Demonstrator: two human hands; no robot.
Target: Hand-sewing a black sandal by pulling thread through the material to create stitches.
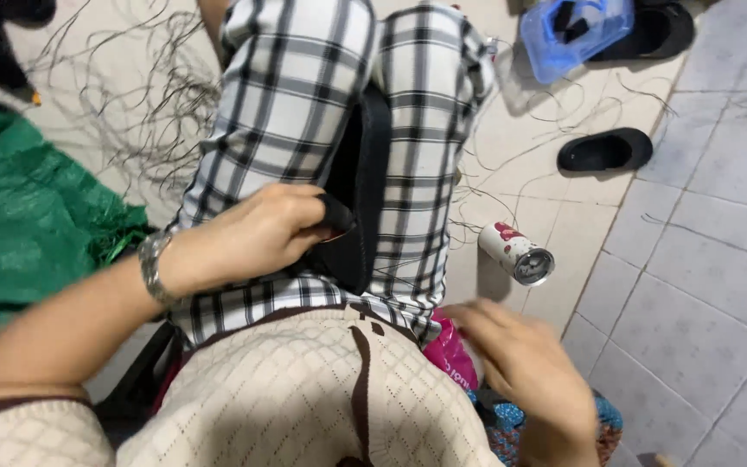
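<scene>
Tiled floor (702, 285) strewn with threads (140, 104).

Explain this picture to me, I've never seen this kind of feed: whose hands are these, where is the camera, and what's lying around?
There is no machine: one camera sits on a person's head and looks down at their lap. The left hand, with a wristwatch, grips a black strap-like piece lying between the checked trouser legs. The right hand is blurred, open, next to a pink packet. On the tiled floor lie a tipped can, black sandals, a blue plastic box, loose dark threads and green sacking.
</scene>
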